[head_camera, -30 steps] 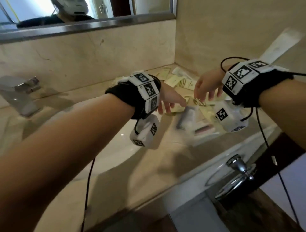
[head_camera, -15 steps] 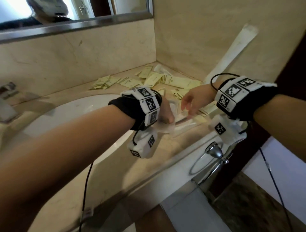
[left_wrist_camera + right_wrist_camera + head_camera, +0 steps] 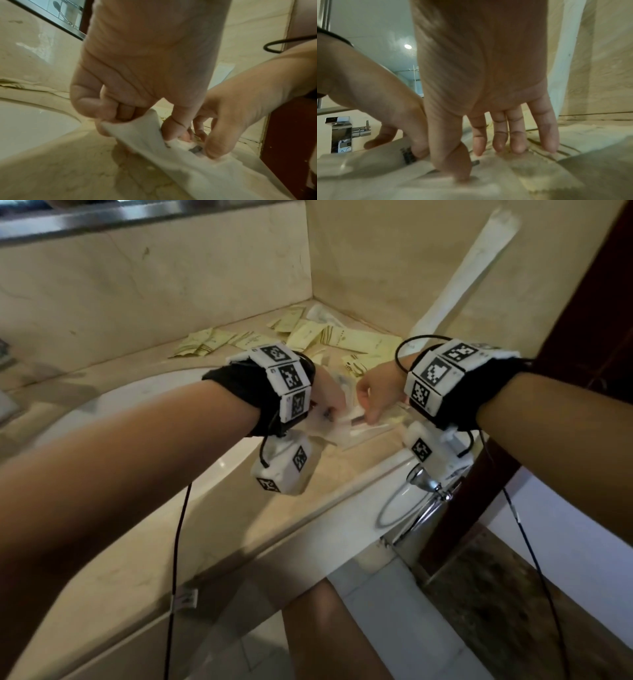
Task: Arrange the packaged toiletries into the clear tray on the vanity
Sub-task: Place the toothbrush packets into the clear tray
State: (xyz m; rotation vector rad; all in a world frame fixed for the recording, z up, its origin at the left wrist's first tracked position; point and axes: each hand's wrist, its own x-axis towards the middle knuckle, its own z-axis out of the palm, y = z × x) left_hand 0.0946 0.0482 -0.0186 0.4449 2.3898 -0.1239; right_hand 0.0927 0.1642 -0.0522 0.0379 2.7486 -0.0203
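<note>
A white packet [image 3: 356,433] lies near the vanity's front edge, by the faint rim of the clear tray [image 3: 394,421]. My left hand [image 3: 330,405] pinches one end of that white packet [image 3: 171,155], fingers curled [image 3: 120,119]. My right hand [image 3: 371,409] meets it from the right. The right hand [image 3: 488,162] has straight fingers whose tips rest on a yellow packet [image 3: 539,162], while its thumb presses the white packet [image 3: 376,169]. Several yellow packets [image 3: 346,338] lie scattered in the back corner. How much the tray holds is hidden by my hands.
The white sink basin [image 3: 137,412] lies to the left, with a chrome faucet [image 3: 339,129] behind it. A chrome towel ring [image 3: 421,484] hangs under the front edge. A long white packet [image 3: 472,265] leans on the right wall. A dark door frame [image 3: 565,354] stands at the right.
Both hands have dropped from above the packets and come together. The left hand has taken hold of the white packet. My view has swung right and down.
</note>
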